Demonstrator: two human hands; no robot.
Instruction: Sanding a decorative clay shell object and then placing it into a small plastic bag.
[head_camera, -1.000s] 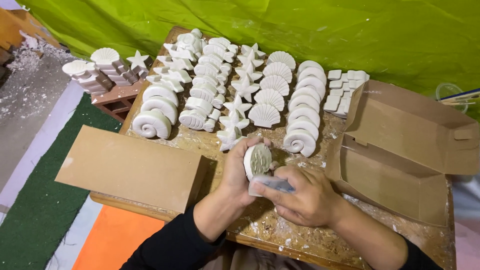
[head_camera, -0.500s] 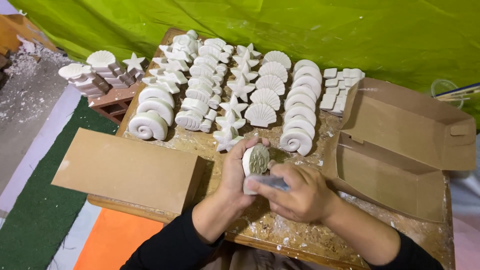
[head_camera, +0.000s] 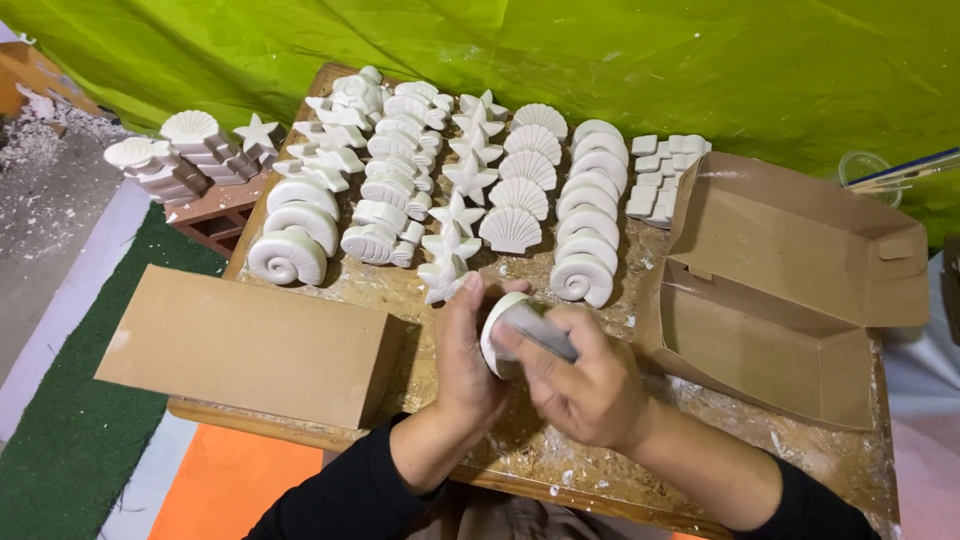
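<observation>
A white plaster cast (head_camera: 497, 330) is gripped edge-on in the left hand (head_camera: 468, 355), above the table (head_camera: 600, 465). A grey tool (head_camera: 545, 332) is clasped in the right hand (head_camera: 590, 385) and laid against the cast. Rows of shell casts (head_camera: 520, 195) are ranged just beyond, flanked by a closed box (head_camera: 250, 345) and an open box (head_camera: 790, 290).

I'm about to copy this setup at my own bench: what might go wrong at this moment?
The left hand grips the white cast piece by its edge while the right hand runs a grey tool across it; a slip might chip it or nick fingers. The starfish casts just ahead could get knocked.
</observation>
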